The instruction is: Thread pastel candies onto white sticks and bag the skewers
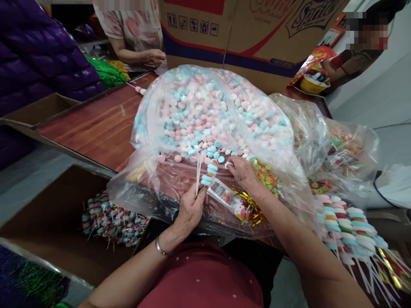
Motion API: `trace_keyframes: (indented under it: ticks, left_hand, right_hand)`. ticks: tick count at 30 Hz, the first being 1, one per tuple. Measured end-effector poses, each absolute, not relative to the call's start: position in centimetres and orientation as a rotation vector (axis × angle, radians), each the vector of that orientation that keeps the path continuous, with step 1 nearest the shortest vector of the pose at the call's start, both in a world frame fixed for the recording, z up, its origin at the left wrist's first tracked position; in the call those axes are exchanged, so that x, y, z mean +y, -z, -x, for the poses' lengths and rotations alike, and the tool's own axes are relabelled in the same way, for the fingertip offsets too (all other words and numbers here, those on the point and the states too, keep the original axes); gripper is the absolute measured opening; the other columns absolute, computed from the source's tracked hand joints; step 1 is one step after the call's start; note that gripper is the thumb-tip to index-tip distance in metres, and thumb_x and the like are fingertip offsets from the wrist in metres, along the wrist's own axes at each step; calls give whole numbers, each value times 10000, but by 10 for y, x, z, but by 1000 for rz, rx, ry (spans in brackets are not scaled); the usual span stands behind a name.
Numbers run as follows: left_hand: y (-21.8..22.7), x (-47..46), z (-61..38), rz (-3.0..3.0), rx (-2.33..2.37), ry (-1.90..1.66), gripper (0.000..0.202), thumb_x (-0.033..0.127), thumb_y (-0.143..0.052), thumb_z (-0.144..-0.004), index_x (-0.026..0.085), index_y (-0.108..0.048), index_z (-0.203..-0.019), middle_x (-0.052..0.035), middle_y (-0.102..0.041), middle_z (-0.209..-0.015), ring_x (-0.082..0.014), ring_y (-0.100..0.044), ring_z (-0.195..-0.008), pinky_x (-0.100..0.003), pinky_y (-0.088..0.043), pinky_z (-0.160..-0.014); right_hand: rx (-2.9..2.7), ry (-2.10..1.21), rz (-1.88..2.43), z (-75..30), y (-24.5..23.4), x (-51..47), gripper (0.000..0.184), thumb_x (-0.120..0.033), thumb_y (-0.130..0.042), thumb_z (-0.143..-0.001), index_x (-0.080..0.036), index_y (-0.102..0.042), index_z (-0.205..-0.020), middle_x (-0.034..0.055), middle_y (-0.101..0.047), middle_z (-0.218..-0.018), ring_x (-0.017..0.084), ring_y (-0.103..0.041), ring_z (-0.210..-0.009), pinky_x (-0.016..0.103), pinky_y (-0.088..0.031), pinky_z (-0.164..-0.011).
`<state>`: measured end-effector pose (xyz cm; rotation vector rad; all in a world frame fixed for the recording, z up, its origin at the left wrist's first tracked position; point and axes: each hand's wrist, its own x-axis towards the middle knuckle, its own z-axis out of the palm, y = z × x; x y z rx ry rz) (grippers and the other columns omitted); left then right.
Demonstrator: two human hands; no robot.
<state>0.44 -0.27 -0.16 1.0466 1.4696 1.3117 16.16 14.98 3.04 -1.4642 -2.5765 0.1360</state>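
Note:
My left hand (190, 209), with a bracelet at the wrist, is closed around several thin white sticks (198, 173) and a skewer of blue marshmallow discs and gummy rings (210, 172). The skewer points up and away from me. To its right, my right hand (243, 172) pinches a white marshmallow (228, 165) between thumb and fingers. Just beyond both hands, a large clear plastic bag (218, 98) spills pink, blue and white marshmallows (210, 149). Gummy rings (268, 176) lie beside my right hand. A printed wrapper (224, 194) and gold tinsel (252, 207) lie between my forearms.
Finished skewers (348, 222) are stacked at the right, below bags of gummy rings (346, 141). More skewers (112, 222) fill a cardboard box (41, 222) at lower left. A large carton (257, 47) stands behind the table (93, 128). Two other people work at the far side.

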Motion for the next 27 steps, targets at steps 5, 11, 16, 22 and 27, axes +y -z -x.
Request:
trace_keyframes:
  ticks: [5, 11, 16, 22, 27]
  left_hand:
    - [2, -3, -5, -1006, 1456, -1316, 289, 409, -471, -919, 205, -513, -719, 45, -498, -570, -103, -414, -495, -226, -309, -491]
    - [-4, -1, -3, -1084, 1514, -1281, 269, 368, -483, -899, 201, -522, -693, 46, -490, -562, -107, -416, -504, -233, -320, -516]
    - [-13, 0, -2, -1155, 1502, -1241, 275, 353, -469, -880, 203, -509, -653, 43, -483, -563, -115, -428, -526, -240, -323, -544]
    - [-12, 3, -2, -1252, 1508, -1187, 314, 375, -465, -866, 203, -497, -606, 33, -479, -561, -129, -437, -564, -248, -328, -575]
    - [-12, 4, -1, -1271, 1497, -1177, 326, 375, -458, -871, 202, -491, -598, 34, -471, -551, -130, -433, -559, -248, -329, -573]
  right_hand:
    - [-2598, -74, 1425, -154, -28, 135, 195, -127, -433, -902, -177, -620, -925, 157, -686, -981, 272, -583, -954, 345, -436, -812]
    - [-2309, -387, 1410, -153, -22, 138, 158, -92, -485, -799, -196, -601, -824, 135, -691, -935, 267, -586, -927, 370, -456, -843]
    - [-1879, -798, 1420, -163, -37, 151, 118, -299, -562, -781, -198, -587, -836, 21, -664, -748, 174, -597, -679, 288, -472, -623]
    - [-1187, -1528, 1163, -162, -65, 141, 285, -291, -775, -509, -182, -638, -734, -23, -663, -668, 116, -581, -616, 234, -457, -568]
    - [-1134, -1581, 1135, -158, -69, 137, 279, -277, -805, -476, -181, -655, -692, -11, -682, -665, 128, -605, -636, 253, -487, -584]
